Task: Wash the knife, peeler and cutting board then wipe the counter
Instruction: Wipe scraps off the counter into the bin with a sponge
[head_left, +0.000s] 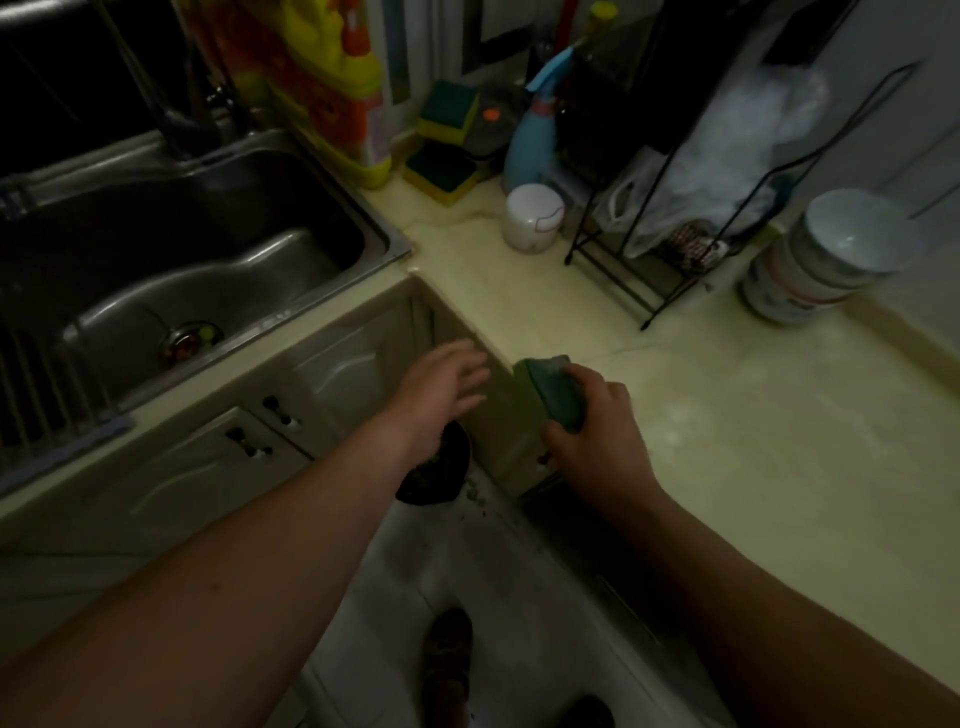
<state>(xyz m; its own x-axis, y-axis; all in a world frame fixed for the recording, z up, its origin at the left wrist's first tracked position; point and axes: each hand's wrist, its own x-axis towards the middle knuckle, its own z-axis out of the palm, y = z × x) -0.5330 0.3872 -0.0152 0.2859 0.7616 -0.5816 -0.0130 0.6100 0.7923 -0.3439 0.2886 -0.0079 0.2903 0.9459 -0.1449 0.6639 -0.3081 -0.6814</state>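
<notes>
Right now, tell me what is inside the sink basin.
The sink basin holds only its drain strainer, with some small bits of scrap caught in it. No knife, peeler or cutting board shows. The basin's near left corner is hidden behind a ribbed rack.

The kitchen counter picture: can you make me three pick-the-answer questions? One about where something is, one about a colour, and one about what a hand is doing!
1. Where is the green sponge?
A. At the counter's edge
B. In the sink
C. On the floor

2. What colour is the spray bottle by the wall?
A. Red
B. Blue
C. Black

3. What is the left hand doing?
A. Holding a knife
B. Gripping the tap
C. Open, holding nothing

Answers:
1. A, the right hand holds it at the edge of the counter.
2. B, its body is light blue.
3. C, its fingers are spread below the counter edge, with nothing in them.
</notes>
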